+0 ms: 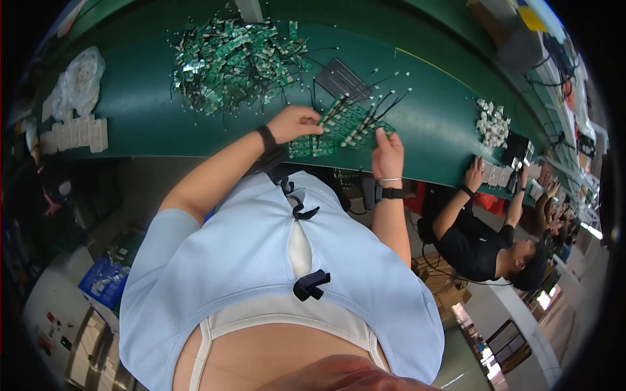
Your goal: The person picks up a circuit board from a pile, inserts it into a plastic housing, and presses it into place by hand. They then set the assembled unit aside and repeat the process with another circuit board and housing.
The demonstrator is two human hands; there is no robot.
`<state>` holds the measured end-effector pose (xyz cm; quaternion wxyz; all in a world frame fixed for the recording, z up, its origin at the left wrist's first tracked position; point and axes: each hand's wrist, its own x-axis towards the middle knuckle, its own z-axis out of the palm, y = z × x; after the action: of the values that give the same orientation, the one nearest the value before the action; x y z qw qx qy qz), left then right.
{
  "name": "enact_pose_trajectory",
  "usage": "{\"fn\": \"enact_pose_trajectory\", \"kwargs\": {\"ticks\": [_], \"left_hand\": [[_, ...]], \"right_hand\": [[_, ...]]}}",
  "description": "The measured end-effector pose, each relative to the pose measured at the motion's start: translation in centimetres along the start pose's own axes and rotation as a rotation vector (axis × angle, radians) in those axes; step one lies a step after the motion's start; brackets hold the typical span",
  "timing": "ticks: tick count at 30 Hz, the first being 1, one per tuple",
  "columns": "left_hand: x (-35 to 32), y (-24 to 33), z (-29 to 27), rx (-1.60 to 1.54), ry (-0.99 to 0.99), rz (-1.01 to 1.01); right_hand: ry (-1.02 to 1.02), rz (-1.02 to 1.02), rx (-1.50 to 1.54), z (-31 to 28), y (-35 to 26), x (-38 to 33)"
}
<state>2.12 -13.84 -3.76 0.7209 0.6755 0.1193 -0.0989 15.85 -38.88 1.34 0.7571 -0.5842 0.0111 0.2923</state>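
While both hands work at the near edge of the green bench (143, 124), the left hand (297, 124) lies curled, fingertips pinching a green circuit-board panel (339, 127) flat for steadiness; the right hand (388, 153), fingers fairly straight and seemingly grasping nothing, braces the panel's 4 o'clock corner. Loose boards with black leads are heaped (235, 58) at 11 o'clock, white parts (492, 124) at 3 o'clock, where a co-worker (482, 241) sits along a factory line.

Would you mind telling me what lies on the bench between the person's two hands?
In the head view, a green circuit board panel with black leads spans between the left hand and right hand; both touch it.
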Motion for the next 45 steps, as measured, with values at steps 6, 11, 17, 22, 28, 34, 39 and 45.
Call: {"fn": "enact_pose_trajectory", "kwargs": {"ticks": [6, 11, 17, 22, 28, 34, 39, 45], "left_hand": [[2.7, 1.4, -0.2, 0.852, 0.150, 0.110], [4.9, 0.2, 0.2, 1.032, 0.168, 0.161], [6.1, -0.9, 0.3, 1.109, 0.224, 0.044], [5.9, -1.6, 0.0, 1.117, 0.238, 0.065], [5.4, -0.9, 0.0, 1.098, 0.309, 0.049], [6.1, -2.0, -0.1, 1.150, 0.325, 0.091], [5.7, -2.5, 0.0, 1.232, 0.356, 0.035], [6.1, -1.2, 0.5, 1.248, 0.241, -0.050]], "right_hand": [[0.017, -0.356, -1.048, 3.2, -5.3, 3.6], [-0.065, -0.569, -1.600, 5.1, -3.5, 6.9], [-0.184, -0.640, -1.731, 6.4, -1.9, 7.9], [-0.215, -0.747, -1.764, 7.1, -1.0, 7.8], [-0.260, -0.791, -1.675, 8.0, 0.1, 8.4], [-0.238, -0.619, -1.777, 11.3, -0.7, 10.3], [-0.320, -0.449, -1.779, 11.1, -1.4, 13.6], [-0.487, -0.314, -1.471, 3.5, -1.3, 24.0]]}}
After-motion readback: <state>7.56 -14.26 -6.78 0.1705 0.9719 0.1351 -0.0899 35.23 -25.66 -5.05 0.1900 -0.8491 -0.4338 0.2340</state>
